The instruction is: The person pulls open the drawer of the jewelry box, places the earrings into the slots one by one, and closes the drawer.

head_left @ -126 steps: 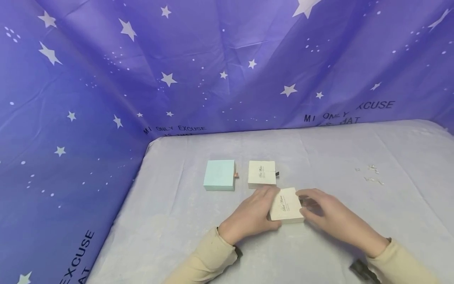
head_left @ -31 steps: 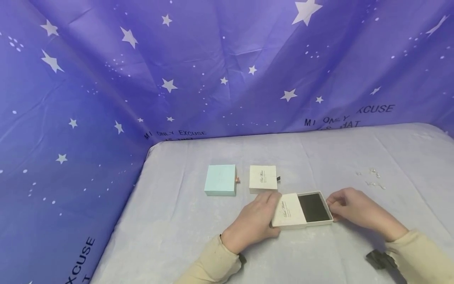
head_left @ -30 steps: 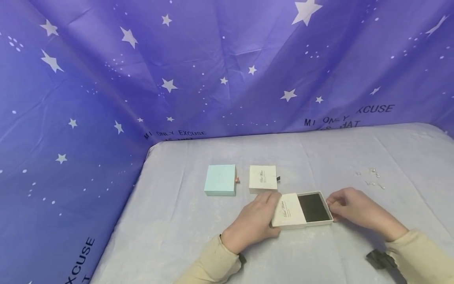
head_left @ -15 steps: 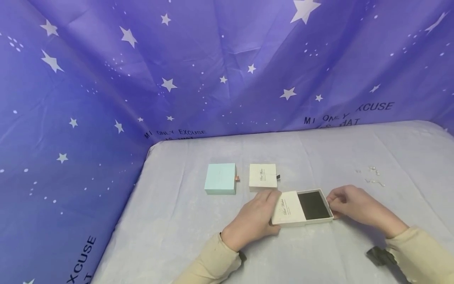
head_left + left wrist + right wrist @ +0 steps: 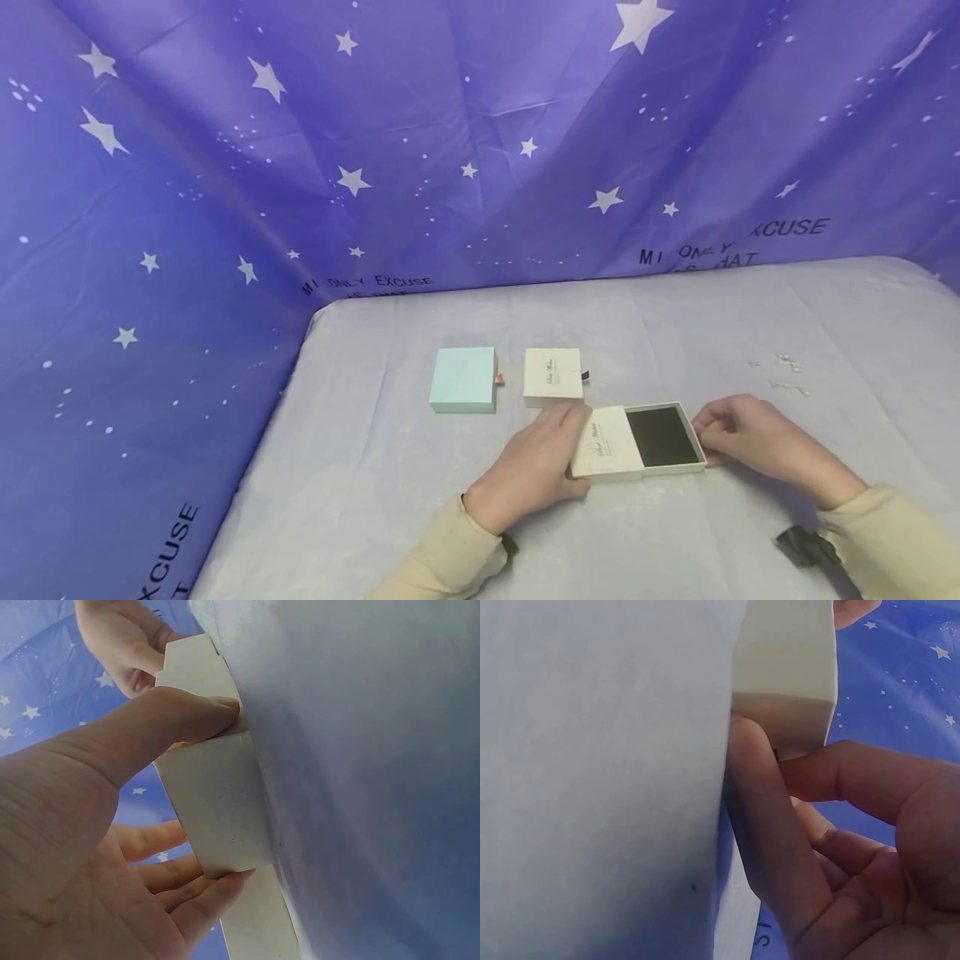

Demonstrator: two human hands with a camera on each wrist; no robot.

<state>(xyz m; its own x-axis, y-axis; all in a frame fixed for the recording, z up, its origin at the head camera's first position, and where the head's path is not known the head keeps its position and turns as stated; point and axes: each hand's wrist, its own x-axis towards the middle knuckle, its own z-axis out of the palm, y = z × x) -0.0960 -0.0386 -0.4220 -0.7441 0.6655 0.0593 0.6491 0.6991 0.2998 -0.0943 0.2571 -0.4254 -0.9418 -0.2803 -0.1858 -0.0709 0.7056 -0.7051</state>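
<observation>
In the head view, my left hand (image 5: 528, 462) grips the closed left end of a cream slide-out gift box (image 5: 609, 442), thumb on the near side and fingers along the far side. The box's drawer (image 5: 665, 436), lined in black, sticks out to the right by well over half its length. At the drawer's end wall, my right hand (image 5: 757, 437) pinches the pull tab with finger and thumb. Only a dark speck of that tab (image 5: 778, 754) shows in the right wrist view; the fingers hide the rest. The left wrist view shows my thumb (image 5: 202, 712) against the box's side.
Behind the held box lies a second cream gift box (image 5: 552, 375) with a black tab. Left of that is a mint-green box (image 5: 463, 379) with an orange tab. Small pieces of jewelry (image 5: 787, 362) lie on the pale cloth at right. A purple star-printed curtain (image 5: 465, 125) hangs behind.
Since the oldest frame, the drawer has slid out rightward with my right hand, baring the black lining. Over the last second, both hands and the box stay nearly still.
</observation>
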